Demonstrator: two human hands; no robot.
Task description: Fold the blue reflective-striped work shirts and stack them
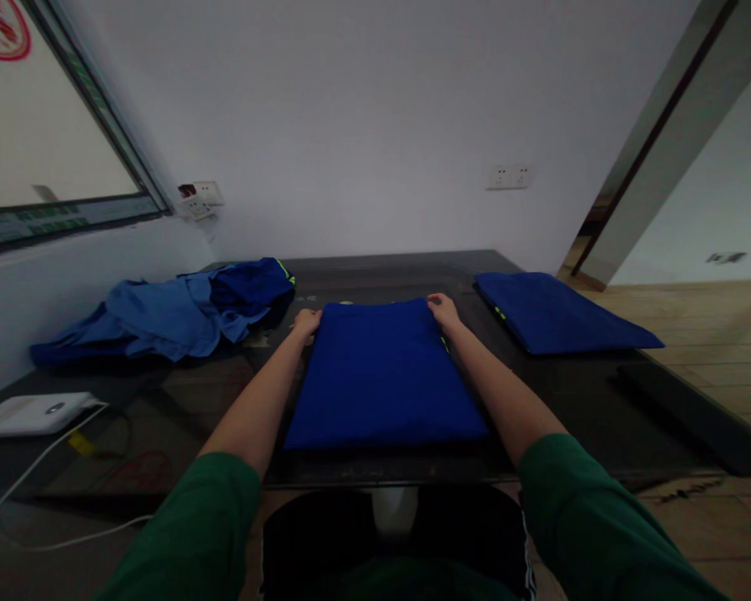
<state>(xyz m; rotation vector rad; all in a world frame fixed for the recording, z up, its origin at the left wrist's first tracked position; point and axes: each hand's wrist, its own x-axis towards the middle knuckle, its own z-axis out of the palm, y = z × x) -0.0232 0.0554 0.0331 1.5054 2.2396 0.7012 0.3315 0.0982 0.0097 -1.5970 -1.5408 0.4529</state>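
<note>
The folded rectangle of deep-blue fabric (385, 376) lies flat on the dark, glossy tabletop (576, 401), near its front edge. The upper surface is smooth and evenly coloured; the outline is nearly straight-sided. A thin yellow-green trim (444, 344) shows at the right side. The left hand (307, 322) is positioned at the far left corner, fingers curled; the right hand (442, 311) at the far right corner, fingers partly bent. Whether either grips the fabric cannot be determined.
</note>
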